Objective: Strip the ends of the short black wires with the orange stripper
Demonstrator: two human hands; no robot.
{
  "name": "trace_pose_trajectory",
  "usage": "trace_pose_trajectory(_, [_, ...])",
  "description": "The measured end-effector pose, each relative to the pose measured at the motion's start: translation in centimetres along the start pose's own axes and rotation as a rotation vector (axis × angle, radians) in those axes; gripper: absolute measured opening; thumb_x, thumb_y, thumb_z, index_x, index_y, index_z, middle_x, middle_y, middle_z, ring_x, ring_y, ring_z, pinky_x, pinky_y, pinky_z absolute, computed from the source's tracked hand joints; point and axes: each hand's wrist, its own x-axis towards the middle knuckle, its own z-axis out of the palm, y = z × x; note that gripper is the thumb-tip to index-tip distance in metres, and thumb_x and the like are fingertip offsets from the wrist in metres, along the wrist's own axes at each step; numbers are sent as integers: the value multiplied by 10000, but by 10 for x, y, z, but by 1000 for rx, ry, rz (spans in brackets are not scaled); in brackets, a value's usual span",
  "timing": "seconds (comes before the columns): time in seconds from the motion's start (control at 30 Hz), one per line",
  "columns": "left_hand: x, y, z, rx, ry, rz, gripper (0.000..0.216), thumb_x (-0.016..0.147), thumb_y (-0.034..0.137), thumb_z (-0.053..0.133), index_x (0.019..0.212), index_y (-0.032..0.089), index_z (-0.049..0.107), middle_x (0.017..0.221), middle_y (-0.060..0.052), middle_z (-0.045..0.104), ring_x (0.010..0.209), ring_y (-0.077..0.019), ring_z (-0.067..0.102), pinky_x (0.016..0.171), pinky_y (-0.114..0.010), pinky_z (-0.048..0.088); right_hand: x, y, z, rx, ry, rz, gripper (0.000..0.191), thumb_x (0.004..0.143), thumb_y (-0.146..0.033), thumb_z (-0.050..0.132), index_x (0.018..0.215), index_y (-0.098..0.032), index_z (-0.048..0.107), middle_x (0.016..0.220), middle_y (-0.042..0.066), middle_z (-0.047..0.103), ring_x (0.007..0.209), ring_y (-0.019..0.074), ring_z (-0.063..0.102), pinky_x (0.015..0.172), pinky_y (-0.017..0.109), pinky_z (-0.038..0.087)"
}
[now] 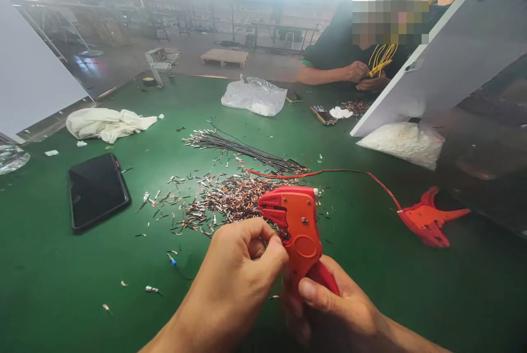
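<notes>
A red and orange wire stripper [303, 218] stands upright in front of me, its jaws facing left. My right hand [343, 306] is closed around its handles, with the thumb on the near side. My left hand [241, 268] is pinched closed right beside the tool's inner notch. Whatever lies between those fingertips is too small or hidden to make out. Behind the tool spreads a heap of short copper and black wire offcuts [226, 199]. A bundle of black wires [251, 150] with metal-tipped ends lies just past the heap.
A second red tool [430, 217] lies at right, with a red cord [346, 171] running from it. At left are a black phone [97, 191] and a white cloth [107, 124]. Clear plastic bags [253, 96] lie farther back. Across the table, a person [341, 40] holds yellow wires.
</notes>
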Motion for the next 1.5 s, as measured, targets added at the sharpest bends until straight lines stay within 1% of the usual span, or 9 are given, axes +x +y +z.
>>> trace_pose_trajectory(0.13, [0, -3, 0, 53, -3, -8, 276, 684, 454, 482, 609, 190, 507, 575, 23, 447, 536, -110, 362, 513, -246, 297, -3, 1, 5, 55, -1, 20, 332, 886, -466, 680, 852, -183, 510, 633, -55, 495, 426, 33, 427, 426, 161, 410])
trace_pose_trajectory(0.4, [3, -13, 1, 122, -20, 37, 268, 777, 434, 481, 642, 202, 489, 551, 57, 372, 512, -101, 298, 477, -241, 233, -6, -6, 7, -152, 217, 136, 509, 806, -682, 655, 776, -209, 467, 439, -130, 359, 314, 22, 274, 312, 124, 274])
trace_pose_trajectory(0.5, [1, -20, -2, 194, -54, 100, 268, 848, 416, 466, 688, 205, 501, 578, 54, 409, 529, -109, 338, 494, -241, 281, -7, -4, 4, -150, 225, 133, 489, 839, -671, 625, 798, -209, 468, 411, -122, 410, 294, 25, 291, 309, 121, 307])
trace_pose_trajectory(0.67, [0, -25, -16, 352, 33, 335, 205, 900, 304, 482, 747, 207, 578, 563, 57, 468, 505, -109, 409, 475, -219, 332, -6, -12, -3, 23, 184, 44, 373, 881, -515, 674, 983, -178, 550, 677, -23, 620, 514, 88, 579, 523, 218, 506])
trace_pose_trajectory(0.8, [3, -29, -27, 429, 213, 587, 166, 888, 178, 567, 770, 215, 679, 665, 25, 639, 603, -108, 566, 548, -193, 423, -1, -35, -4, -68, 162, -112, 338, 879, -450, 679, 1072, -180, 616, 939, 72, 705, 712, 162, 671, 682, 308, 523])
trace_pose_trajectory(0.93, [5, -37, -23, 522, 267, 744, 221, 873, 99, 562, 829, 236, 729, 641, 24, 636, 579, -112, 556, 515, -189, 405, 4, -53, -1, -168, 114, 0, 452, 835, -527, 672, 1122, -184, 609, 1010, 126, 702, 748, 232, 674, 716, 395, 532])
trace_pose_trajectory(1.17, [3, -38, -13, 580, 19, 616, 255, 898, 105, 531, 753, 226, 702, 634, 33, 681, 588, -120, 571, 593, -228, 432, 2, -50, 0, -176, 51, 79, 512, 801, -542, 676, 1136, -161, 611, 868, 99, 707, 741, 247, 668, 746, 405, 520])
trace_pose_trajectory(1.33, [4, -34, -14, 471, -52, 482, 213, 916, 214, 582, 734, 193, 691, 566, 35, 605, 515, -99, 506, 496, -195, 391, -2, -39, -5, -90, 50, -10, 438, 779, -458, 711, 1071, -136, 657, 716, 57, 694, 637, 189, 626, 655, 320, 489])
trace_pose_trajectory(1.5, [7, -33, -22, 550, 48, 782, 172, 889, 91, 532, 873, 186, 674, 664, 13, 624, 543, -93, 548, 498, -181, 423, -4, -36, -8, -11, 55, -61, 370, 787, -364, 729, 1064, -124, 675, 691, 41, 682, 632, 154, 617, 631, 276, 477])
